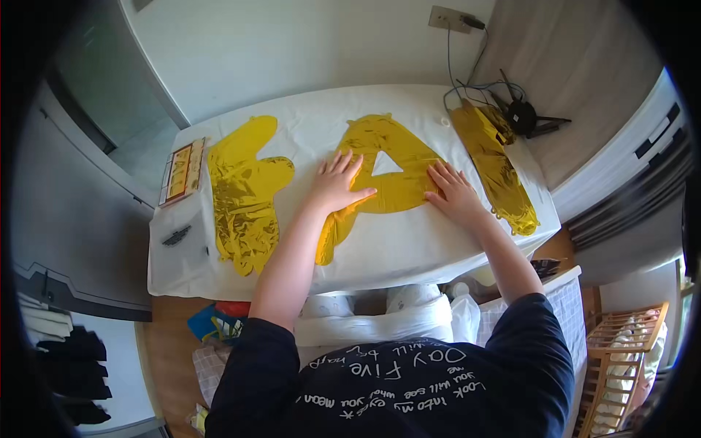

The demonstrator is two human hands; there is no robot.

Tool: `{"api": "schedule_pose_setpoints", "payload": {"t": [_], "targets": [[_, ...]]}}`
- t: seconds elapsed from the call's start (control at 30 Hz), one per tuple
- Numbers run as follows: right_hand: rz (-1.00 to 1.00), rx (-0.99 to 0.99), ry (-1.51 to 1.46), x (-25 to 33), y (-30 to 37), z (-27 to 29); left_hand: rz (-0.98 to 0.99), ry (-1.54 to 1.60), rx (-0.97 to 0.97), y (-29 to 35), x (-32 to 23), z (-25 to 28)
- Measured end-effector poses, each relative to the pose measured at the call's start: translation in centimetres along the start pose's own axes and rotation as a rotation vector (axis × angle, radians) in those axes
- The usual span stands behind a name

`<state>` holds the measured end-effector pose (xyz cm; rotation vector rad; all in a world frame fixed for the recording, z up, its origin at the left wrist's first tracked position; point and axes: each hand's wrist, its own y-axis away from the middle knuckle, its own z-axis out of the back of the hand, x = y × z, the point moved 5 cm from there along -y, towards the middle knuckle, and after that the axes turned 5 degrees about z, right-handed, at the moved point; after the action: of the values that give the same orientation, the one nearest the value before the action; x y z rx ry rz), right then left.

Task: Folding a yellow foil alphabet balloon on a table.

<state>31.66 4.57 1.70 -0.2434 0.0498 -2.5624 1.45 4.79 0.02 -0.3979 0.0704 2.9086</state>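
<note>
In the head view, the left hand [337, 184] and right hand [458, 198] hide edges of the middle gold foil letter balloon [387, 201]. Both lie flat on it, fingers spread, gripping nothing. It lies on a white tablecloth [409, 248] between left [244, 182] and right foil balloons [504, 179]; far right sits a black router [521, 117].

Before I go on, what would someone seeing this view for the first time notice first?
Probably the shiny gold foil shape with a triangular hole, mid-table, with the left hand and right hand spread on it either side of the hole. Next, two more gold pieces: a lobed foil to its left and a long foil strip to its right. Then a black device with antennas at the far right corner of the white table.
</note>
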Motion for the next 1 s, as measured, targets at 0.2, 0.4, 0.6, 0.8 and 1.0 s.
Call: {"api": "schedule_pose_setpoints", "payload": {"t": [0.2, 0.4, 0.6, 0.8, 1.0], "targets": [[-0.011, -0.011, -0.009, 1.1, -0.5, 0.6, 0.004, 0.001, -0.016, 0.2, 0.0, 0.4], [0.318, -0.020, -0.088, 7.0, -9.5, -1.0, 0.015, -0.046, -0.008, 0.4, 0.0, -0.1], [0.388, -0.182, -0.149, 8.8, -17.2, -2.2, -0.010, -0.083, 0.042, 0.2, -1.3, 0.6], [0.178, -0.324, -0.031, 8.8, -16.5, -2.8, -0.029, -0.118, -0.044, -0.5, -0.9, -0.3], [0.112, -0.181, -0.205, 18.9, -1.2, -0.5, -0.111, -0.163, -0.051, -0.6, 4.3, -2.2]]}}
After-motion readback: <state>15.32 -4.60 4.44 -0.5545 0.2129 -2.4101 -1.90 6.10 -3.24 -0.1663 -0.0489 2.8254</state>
